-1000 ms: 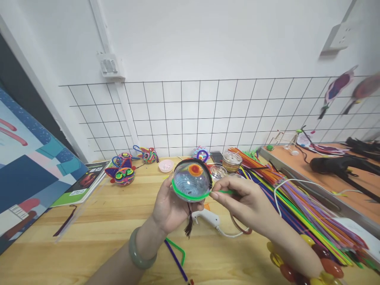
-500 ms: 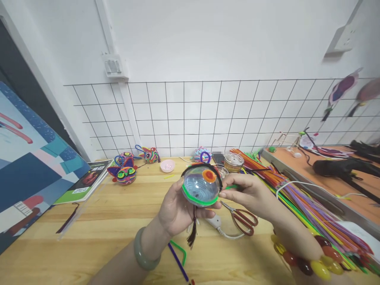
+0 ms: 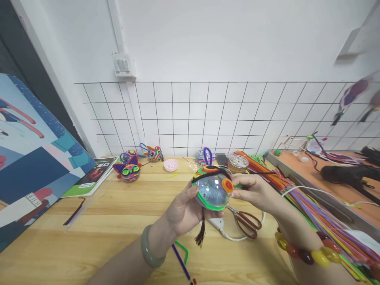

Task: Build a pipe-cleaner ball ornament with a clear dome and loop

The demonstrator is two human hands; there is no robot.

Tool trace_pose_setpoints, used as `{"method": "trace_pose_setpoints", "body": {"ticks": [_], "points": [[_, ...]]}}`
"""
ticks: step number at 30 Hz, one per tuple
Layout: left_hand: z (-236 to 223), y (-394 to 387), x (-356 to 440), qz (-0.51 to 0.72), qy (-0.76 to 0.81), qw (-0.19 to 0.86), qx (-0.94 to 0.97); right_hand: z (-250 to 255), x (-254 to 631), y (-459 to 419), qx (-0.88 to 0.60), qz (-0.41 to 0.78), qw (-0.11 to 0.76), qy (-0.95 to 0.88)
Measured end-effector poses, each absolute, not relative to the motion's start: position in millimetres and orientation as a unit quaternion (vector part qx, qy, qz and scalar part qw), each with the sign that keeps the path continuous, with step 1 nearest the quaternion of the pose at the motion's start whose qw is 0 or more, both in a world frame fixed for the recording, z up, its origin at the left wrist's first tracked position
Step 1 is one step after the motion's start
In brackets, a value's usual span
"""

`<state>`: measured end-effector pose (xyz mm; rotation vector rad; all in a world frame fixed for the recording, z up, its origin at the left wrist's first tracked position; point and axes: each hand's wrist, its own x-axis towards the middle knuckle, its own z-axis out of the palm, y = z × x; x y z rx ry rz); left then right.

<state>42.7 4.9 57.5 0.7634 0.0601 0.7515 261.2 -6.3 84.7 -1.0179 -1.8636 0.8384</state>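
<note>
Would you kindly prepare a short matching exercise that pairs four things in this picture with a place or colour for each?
Things:
1. clear ball
2. scissors
3. dish
4. magazine

Places and colours:
A. pink all over
B. beside the blue picture board
C. held in the left hand
D. reddish-brown handles

Pairs: 1-C, 2-D, 3-A, 4-B

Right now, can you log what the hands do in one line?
left hand: holding clear ball | right hand: pinching green strip at ball's side | scissors: on table
</note>
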Motion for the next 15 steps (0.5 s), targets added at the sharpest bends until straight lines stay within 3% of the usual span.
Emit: {"method": "trace_pose_setpoints", "body": {"ticks": [15], "points": [[53.3, 8.1, 45.8, 0.347, -0.006, 0.884, 0.313, 83.2, 258.0, -2.9, -0.418, 0.326, 0.423, -0.735]]}}
